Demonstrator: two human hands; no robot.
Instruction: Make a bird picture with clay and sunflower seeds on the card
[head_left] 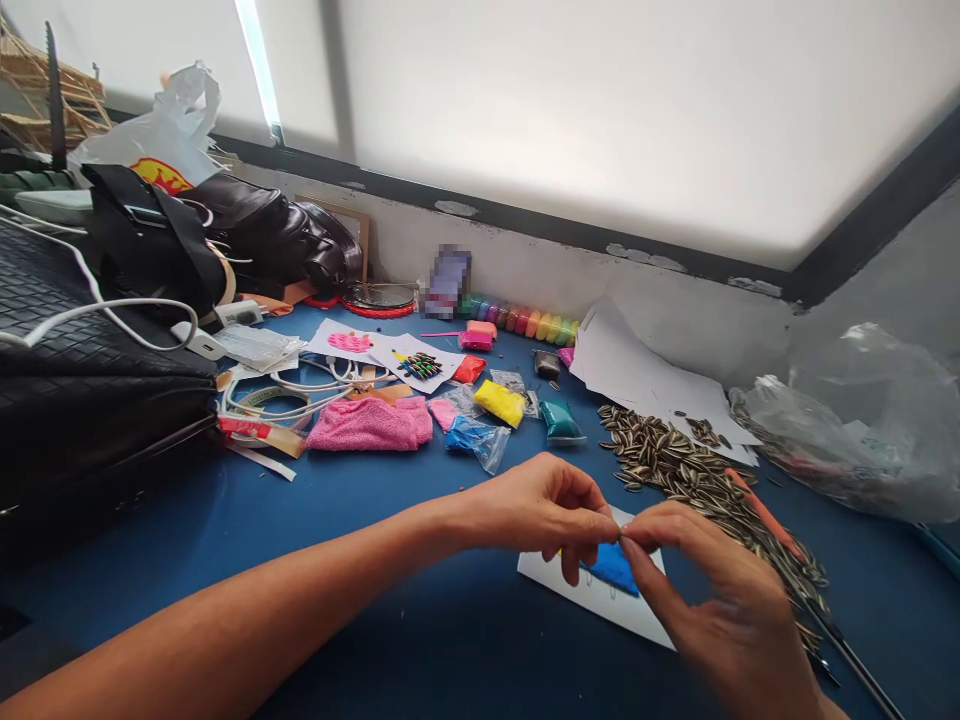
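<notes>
Our left hand (544, 505) and right hand (724, 590) meet at lower right of centre, fingers of both pinching what looks like a small dark piece (621, 536) at their tips. The white sheet (637, 622) lies below them on the desk (420, 640), its blue patch (616, 572) slanting down rightward, our right thumb nearer it. We cannot make out the piece's shape or long axis; our hands hide the sheet's upper part, and the frame's bottom cuts off our right forearm.
</notes>
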